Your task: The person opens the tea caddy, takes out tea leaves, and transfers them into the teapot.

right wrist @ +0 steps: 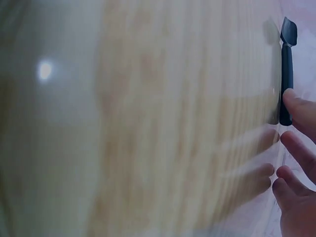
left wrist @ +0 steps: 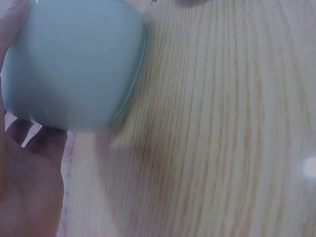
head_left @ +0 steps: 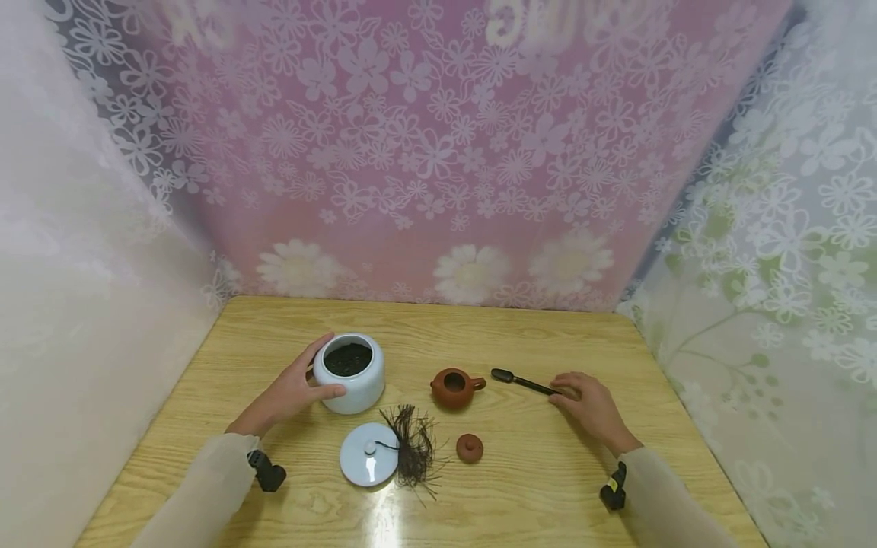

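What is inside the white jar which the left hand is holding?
The white jar holds dark, leaf-like pieces, visible through its open mouth. Its bottom is covered by them, so their depth cannot be seen.

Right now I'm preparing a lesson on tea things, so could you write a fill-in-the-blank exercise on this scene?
1. The left hand holds the ceramic jar, which is ____ (open/covered).
2. The right hand touches the tea scoop by its ____ (bowl/handle).
3. The clay teapot has its handle on the side nearer the ____ (jar/scoop).

Missing words: open; handle; scoop.
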Available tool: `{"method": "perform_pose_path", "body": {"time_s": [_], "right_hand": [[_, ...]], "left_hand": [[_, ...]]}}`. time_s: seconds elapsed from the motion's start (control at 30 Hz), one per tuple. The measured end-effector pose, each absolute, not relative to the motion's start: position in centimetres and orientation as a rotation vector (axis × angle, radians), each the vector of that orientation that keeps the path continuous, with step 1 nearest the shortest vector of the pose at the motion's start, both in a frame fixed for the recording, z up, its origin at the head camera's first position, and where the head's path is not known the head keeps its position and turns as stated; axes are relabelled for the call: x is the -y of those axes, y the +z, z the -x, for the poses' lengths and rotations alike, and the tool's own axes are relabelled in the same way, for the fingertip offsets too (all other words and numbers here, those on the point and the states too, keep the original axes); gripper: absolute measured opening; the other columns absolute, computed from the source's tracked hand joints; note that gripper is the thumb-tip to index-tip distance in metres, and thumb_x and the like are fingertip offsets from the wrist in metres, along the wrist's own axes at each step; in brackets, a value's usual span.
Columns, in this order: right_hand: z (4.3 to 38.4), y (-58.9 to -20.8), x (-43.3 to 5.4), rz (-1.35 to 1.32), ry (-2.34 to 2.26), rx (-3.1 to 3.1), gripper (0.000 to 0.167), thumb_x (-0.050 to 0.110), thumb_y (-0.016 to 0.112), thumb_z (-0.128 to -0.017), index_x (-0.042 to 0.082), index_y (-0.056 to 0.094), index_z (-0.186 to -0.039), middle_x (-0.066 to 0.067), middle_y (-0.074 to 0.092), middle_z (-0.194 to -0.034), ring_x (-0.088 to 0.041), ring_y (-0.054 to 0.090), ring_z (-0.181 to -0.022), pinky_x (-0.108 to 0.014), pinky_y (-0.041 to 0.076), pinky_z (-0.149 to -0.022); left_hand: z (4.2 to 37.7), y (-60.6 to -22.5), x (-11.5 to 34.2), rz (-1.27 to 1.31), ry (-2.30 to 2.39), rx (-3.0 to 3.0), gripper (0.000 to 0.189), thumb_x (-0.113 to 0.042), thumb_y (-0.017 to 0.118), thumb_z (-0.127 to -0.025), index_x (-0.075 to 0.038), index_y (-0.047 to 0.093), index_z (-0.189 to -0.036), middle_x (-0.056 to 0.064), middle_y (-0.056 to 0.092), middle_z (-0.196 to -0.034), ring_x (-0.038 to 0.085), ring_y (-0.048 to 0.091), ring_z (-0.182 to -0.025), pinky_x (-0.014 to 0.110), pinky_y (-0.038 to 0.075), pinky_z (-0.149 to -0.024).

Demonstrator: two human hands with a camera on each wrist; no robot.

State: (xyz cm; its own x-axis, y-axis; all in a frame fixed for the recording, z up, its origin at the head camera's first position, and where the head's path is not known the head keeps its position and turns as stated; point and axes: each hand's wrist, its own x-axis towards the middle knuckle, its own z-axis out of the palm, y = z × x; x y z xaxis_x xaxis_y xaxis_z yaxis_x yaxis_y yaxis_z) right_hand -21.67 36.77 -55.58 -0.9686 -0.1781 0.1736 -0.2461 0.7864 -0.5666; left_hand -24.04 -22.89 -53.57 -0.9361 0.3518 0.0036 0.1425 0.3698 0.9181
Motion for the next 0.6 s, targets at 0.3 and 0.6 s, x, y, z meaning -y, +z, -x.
{"method": "perform_pose_path", "body": {"time_s": [0.3,0.6], "right_hand": [[21.9,-55.5,-37.1,-0.332,0.905,2.863,0.021,0.018,0.077,-0.104,0.008,0.082,-0.122,-0.022,0.071,-0.140,-0.052,0.060,-0.136,-0.069,0.053,-0.109],[22.7,-55.0,-37.3,-0.199,1.113,2.865,0.034,0.037,0.066,-0.111,0.012,0.076,-0.132,-0.010,0.081,-0.123,-0.040,0.074,-0.121,-0.059,0.060,-0.103]], "left_hand": [[24.1,-53.5,22.8,-0.444,1.594,-2.447,0.110,-0.036,0.088,-0.095,-0.030,0.015,-0.177,0.010,0.012,-0.184,0.051,0.021,-0.166,0.073,0.027,-0.129],[24.1,-53.6,22.8,-0.437,1.600,-2.443,0.111,-0.036,0.089,-0.094,-0.029,0.015,-0.177,0.010,0.012,-0.184,0.050,0.020,-0.166,0.072,0.026,-0.130]]}}
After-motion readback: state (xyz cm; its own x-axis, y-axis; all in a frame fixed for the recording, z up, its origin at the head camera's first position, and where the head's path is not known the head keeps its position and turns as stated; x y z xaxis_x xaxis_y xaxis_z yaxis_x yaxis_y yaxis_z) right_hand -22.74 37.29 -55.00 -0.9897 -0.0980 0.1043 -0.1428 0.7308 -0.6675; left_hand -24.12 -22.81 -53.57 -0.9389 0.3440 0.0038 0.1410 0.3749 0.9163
